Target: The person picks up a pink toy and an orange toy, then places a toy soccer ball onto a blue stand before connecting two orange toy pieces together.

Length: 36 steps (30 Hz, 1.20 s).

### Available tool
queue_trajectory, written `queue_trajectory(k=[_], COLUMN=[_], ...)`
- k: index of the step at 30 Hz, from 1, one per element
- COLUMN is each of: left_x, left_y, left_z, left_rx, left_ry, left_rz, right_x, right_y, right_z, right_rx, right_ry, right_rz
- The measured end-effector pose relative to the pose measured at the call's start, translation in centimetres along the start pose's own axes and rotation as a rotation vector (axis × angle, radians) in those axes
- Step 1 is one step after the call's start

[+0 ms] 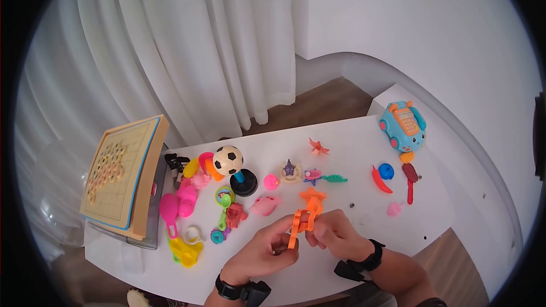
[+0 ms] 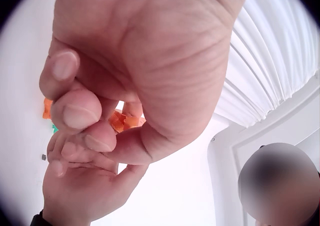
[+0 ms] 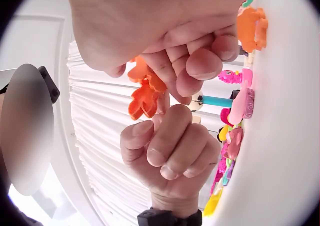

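Note:
Both hands meet over the front of the white table in the head view. My left hand grips an orange plastic mould with a lobed outline between thumb and index finger. From the right, my right hand pinches the same mould, its other fingers curled. In the right wrist view the mould shows a hollow, scalloped edge between the hands. Fingers hide most of it in the left wrist view. A second orange piece lies on the table just beyond the hands.
Left of the hands are a toy soccer ball on a black base, a pink scoop, a yellow toy and a tilted board game. A toy phone, red chili and red toy brush lie right.

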<state>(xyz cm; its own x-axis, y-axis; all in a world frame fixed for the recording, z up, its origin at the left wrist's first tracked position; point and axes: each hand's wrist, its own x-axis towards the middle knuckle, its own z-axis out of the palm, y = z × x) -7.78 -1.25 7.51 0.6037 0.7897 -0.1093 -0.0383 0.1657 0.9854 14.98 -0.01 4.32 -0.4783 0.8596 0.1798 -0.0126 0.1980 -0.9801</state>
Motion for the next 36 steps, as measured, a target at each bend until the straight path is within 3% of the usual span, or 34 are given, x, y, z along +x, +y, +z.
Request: queue_trajectory(k=[7, 10, 14, 20, 22, 25, 29, 31, 36], left_x=[-0.1, 0.0, 0.1, -0.1, -0.2, -0.2, -0.5, -0.5, 0.0], left_y=[-0.4, -0.2, -0.1, 0.1, -0.2, -0.5, -0.6, 0.0, 1.4], left_z=[-0.7, -0.7, -0.7, -0.8, -1.0, -1.0, -1.4, -1.0, -0.4], left_rx=[-0.078, -0.174, -0.167, -0.200, -0.236, -0.305, -0.409, -0.429, -0.187], left_ry=[-0.062, -0.084, -0.024, 0.062, 0.061, 0.029, -0.031, -0.061, -0.051], left_rz=[-0.068, -0.080, -0.129, -0.124, -0.128, -0.071, -0.070, -0.089, -0.069], right_x=[0.3, 0.2, 0.1, 0.2, 0.1, 0.2, 0.3, 0.4, 0.1], right_y=[-0.5, -1.1, -1.5, -0.9, -2.3, -1.5, -1.0, -1.2, -0.3], right_z=[0.1, 0.2, 0.3, 0.8, 0.5, 0.5, 0.9, 0.5, 0.3], right_rx=[-0.144, -0.246, -0.228, -0.028, -0.095, -0.235, -0.124, -0.084, -0.117], right_ry=[0.008, 0.011, -0.002, 0.126, 0.135, 0.094, 0.190, 0.076, -0.004], right_rz=[-0.130, -0.091, -0.098, -0.197, -0.040, -0.030, 0.043, 0.064, 0.035])
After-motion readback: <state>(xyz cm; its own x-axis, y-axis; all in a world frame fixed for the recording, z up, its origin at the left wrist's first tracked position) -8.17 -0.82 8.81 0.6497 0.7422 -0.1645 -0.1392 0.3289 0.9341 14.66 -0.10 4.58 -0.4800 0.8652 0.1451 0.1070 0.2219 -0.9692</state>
